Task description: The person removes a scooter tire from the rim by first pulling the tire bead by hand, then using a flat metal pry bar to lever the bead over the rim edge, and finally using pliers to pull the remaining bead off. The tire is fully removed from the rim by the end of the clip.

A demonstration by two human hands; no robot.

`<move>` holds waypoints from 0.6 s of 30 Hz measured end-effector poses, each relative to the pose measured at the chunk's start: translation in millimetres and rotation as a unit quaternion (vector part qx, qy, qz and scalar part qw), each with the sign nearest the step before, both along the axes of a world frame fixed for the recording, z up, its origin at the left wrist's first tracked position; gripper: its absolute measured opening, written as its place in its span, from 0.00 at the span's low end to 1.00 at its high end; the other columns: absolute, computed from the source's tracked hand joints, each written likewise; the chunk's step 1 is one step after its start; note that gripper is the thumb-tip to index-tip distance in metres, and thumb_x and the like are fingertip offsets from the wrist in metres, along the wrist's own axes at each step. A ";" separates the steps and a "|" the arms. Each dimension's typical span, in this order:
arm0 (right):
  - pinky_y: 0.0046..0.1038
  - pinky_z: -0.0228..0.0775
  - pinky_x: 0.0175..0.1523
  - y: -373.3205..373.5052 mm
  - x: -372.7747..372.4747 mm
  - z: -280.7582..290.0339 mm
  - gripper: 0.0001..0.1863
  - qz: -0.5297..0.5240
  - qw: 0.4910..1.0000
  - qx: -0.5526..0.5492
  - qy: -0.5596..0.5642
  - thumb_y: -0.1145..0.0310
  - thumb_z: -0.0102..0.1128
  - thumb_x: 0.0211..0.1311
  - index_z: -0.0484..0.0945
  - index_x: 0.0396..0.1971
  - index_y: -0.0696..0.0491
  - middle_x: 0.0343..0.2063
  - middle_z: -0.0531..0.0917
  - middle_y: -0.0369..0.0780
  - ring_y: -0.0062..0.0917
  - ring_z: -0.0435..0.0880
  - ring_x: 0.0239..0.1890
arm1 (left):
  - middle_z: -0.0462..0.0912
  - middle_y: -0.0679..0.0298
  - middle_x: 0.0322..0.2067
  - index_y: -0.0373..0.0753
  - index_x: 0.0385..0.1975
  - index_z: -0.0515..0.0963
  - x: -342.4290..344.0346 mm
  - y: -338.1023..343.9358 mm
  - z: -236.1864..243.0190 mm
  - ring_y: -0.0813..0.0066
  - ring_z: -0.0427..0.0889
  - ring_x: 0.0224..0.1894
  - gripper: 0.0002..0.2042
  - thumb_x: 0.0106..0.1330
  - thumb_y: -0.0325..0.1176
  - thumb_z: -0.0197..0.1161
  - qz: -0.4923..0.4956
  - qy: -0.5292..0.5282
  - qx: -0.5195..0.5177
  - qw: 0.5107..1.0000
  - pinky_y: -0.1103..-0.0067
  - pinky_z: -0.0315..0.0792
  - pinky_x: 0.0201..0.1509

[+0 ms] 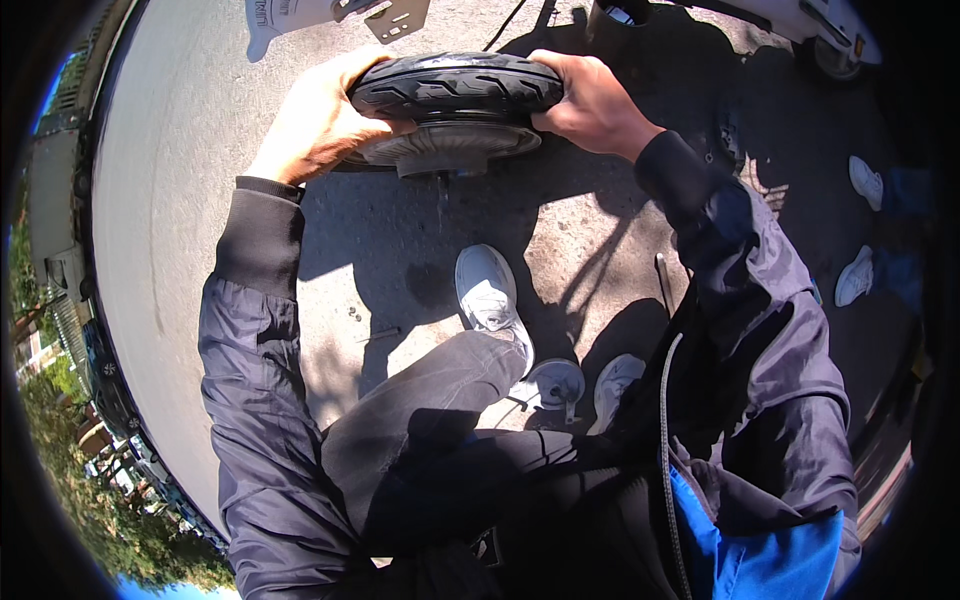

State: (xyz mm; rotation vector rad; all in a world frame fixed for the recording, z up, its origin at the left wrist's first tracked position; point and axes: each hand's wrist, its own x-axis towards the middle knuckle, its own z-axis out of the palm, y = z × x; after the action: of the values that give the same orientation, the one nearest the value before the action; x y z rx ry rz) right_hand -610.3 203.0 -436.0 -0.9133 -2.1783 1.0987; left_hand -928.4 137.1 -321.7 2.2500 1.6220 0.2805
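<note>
Out in front of me, my left hand and my right hand grip a small wheel from opposite sides. Its black treaded tyre faces up toward me. Below the tyre shows the grey metal hub, with a short dark shaft at its underside. My left thumb presses along the lower side of the tyre, and the left fingers wrap over its far side, partly hidden. On the other side, my right fingers and thumb clasp the tyre's edge. The wheel appears held above the pavement, which lies in its shadow.
A grey-white bag and a metal plate with holes lie beyond the wheel. Near them stands a dark round container. A white scooter part with a small wheel is far right. Another person's white shoes stand at right. A round silver part lies between my shoes.
</note>
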 end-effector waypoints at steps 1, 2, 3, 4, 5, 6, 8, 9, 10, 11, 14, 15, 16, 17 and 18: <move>0.41 0.82 0.48 0.3 -1.2 1.1 0.23 0.001 1.000 0.007 -0.005 0.68 0.72 0.46 0.86 0.47 0.57 0.32 0.89 0.52 0.51 0.90 0.40 | 0.90 0.56 0.55 0.40 0.64 0.80 -1.9 -1.9 -0.4 0.60 0.90 0.57 0.33 0.59 0.40 0.84 -0.003 -0.010 -0.008 1.000 0.65 0.80 0.67; 0.42 0.82 0.48 0.5 -2.7 1.6 0.23 0.003 1.000 0.013 -0.011 0.68 0.72 0.46 0.86 0.47 0.57 0.31 0.89 0.53 0.51 0.90 0.40 | 0.89 0.55 0.56 0.41 0.66 0.78 -4.9 -2.2 -1.1 0.58 0.89 0.58 0.34 0.57 0.38 0.83 0.003 -0.024 -0.033 0.999 0.65 0.80 0.68; 0.42 0.82 0.48 0.6 -3.5 1.7 0.23 0.001 1.000 0.026 -0.016 0.68 0.71 0.46 0.86 0.47 0.57 0.31 0.88 0.53 0.52 0.90 0.40 | 0.89 0.55 0.56 0.41 0.65 0.78 -8.9 -3.8 -1.8 0.59 0.89 0.58 0.35 0.56 0.37 0.83 0.011 -0.010 -0.036 0.999 0.65 0.80 0.68; 0.43 0.81 0.48 0.7 -3.9 1.1 0.23 0.005 0.999 0.031 -0.015 0.68 0.71 0.48 0.86 0.47 0.57 0.32 0.89 0.53 0.51 0.90 0.39 | 0.89 0.55 0.56 0.41 0.65 0.78 -14.6 -4.8 -2.5 0.59 0.88 0.58 0.35 0.55 0.37 0.83 0.022 -0.003 -0.044 0.999 0.66 0.80 0.69; 0.40 0.81 0.47 1.5 -3.8 0.0 0.22 0.003 0.999 0.031 -0.008 0.69 0.72 0.49 0.85 0.48 0.57 0.32 0.89 0.51 0.47 0.89 0.37 | 0.89 0.55 0.56 0.41 0.65 0.78 -21.3 -5.7 -3.4 0.59 0.88 0.58 0.35 0.54 0.36 0.83 -0.001 -0.021 -0.035 0.999 0.66 0.79 0.69; 0.38 0.81 0.47 1.8 -2.7 -2.0 0.22 0.002 1.000 0.029 -0.001 0.70 0.73 0.50 0.84 0.48 0.57 0.32 0.88 0.50 0.43 0.88 0.35 | 0.87 0.55 0.58 0.41 0.65 0.76 -30.8 -10.3 -2.3 0.62 0.87 0.59 0.36 0.52 0.29 0.79 0.011 -0.016 -0.042 0.999 0.69 0.80 0.68; 0.33 0.80 0.47 3.8 2.6 -7.2 0.21 0.017 0.999 0.021 0.022 0.74 0.73 0.52 0.83 0.49 0.56 0.32 0.88 0.46 0.32 0.87 0.33 | 0.85 0.51 0.62 0.40 0.70 0.74 -51.1 -19.6 -2.2 0.56 0.85 0.64 0.39 0.53 0.28 0.79 0.106 -0.027 -0.127 0.986 0.66 0.77 0.73; 0.30 0.79 0.50 5.9 7.3 -10.1 0.21 0.020 1.000 -0.018 -0.012 0.78 0.72 0.54 0.83 0.50 0.57 0.34 0.88 0.39 0.22 0.85 0.39 | 0.84 0.49 0.64 0.40 0.72 0.73 -60.9 -25.2 -4.0 0.53 0.84 0.66 0.40 0.54 0.28 0.78 0.175 -0.024 -0.162 0.971 0.65 0.76 0.76; 0.31 0.79 0.52 7.2 14.1 -13.3 0.22 0.030 0.998 -0.046 0.017 0.75 0.73 0.53 0.82 0.50 0.56 0.36 0.88 0.41 0.27 0.87 0.40 | 0.84 0.49 0.64 0.40 0.73 0.73 -66.7 -33.1 -11.8 0.53 0.82 0.68 0.41 0.52 0.27 0.78 0.224 -0.060 -0.173 0.957 0.66 0.73 0.78; 0.33 0.80 0.54 8.9 21.3 -16.7 0.23 0.042 0.996 -0.065 0.047 0.73 0.75 0.52 0.82 0.50 0.56 0.37 0.89 0.43 0.32 0.88 0.40 | 0.84 0.50 0.64 0.40 0.73 0.73 -72.3 -40.7 -18.7 0.53 0.79 0.71 0.42 0.51 0.26 0.78 0.220 -0.152 -0.194 0.944 0.66 0.70 0.80; 0.30 0.76 0.65 10.6 51.5 -25.6 0.31 0.044 0.983 -0.179 0.026 0.75 0.78 0.54 0.79 0.60 0.55 0.50 0.88 0.37 0.23 0.83 0.53 | 0.86 0.51 0.59 0.41 0.68 0.78 -72.7 -39.0 -48.2 0.52 0.84 0.63 0.34 0.56 0.28 0.76 0.156 -0.128 -0.106 0.974 0.65 0.76 0.73; 0.30 0.74 0.68 10.7 61.5 -26.9 0.34 0.029 0.983 -0.179 0.013 0.75 0.78 0.55 0.77 0.64 0.54 0.53 0.87 0.38 0.24 0.82 0.56 | 0.87 0.50 0.57 0.40 0.67 0.79 -72.3 -37.5 -52.6 0.53 0.85 0.60 0.33 0.57 0.29 0.76 0.118 -0.132 -0.082 0.981 0.65 0.77 0.72; 0.31 0.72 0.71 9.0 70.9 -25.5 0.38 0.015 0.984 -0.179 0.005 0.74 0.79 0.55 0.76 0.68 0.54 0.56 0.86 0.40 0.25 0.82 0.59 | 0.88 0.50 0.55 0.40 0.65 0.80 -69.0 -30.6 -54.6 0.53 0.86 0.58 0.31 0.57 0.30 0.76 0.101 -0.110 -0.083 0.985 0.65 0.78 0.70; 0.31 0.70 0.74 8.6 77.7 -23.5 0.41 -0.015 0.980 -0.195 -0.021 0.74 0.79 0.55 0.74 0.71 0.53 0.59 0.86 0.41 0.26 0.81 0.63 | 0.89 0.49 0.52 0.39 0.64 0.81 -63.4 -24.5 -58.1 0.54 0.87 0.56 0.30 0.58 0.30 0.75 0.068 -0.105 -0.060 0.990 0.65 0.79 0.68; 0.32 0.64 0.80 8.9 85.2 -15.6 0.51 -0.033 0.972 -0.216 -0.082 0.72 0.81 0.55 0.65 0.80 0.51 0.67 0.81 0.44 0.29 0.77 0.72 | 0.90 0.48 0.47 0.37 0.60 0.83 -52.9 -17.5 -60.8 0.51 0.89 0.51 0.27 0.57 0.31 0.75 0.033 -0.124 -0.017 0.992 0.64 0.82 0.63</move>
State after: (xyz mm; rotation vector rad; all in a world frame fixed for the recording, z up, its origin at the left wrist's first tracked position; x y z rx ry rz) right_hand -525.1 211.9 -451.7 -1.2931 -2.0519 1.5475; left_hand -981.3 119.6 -382.5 2.0468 1.5572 0.5242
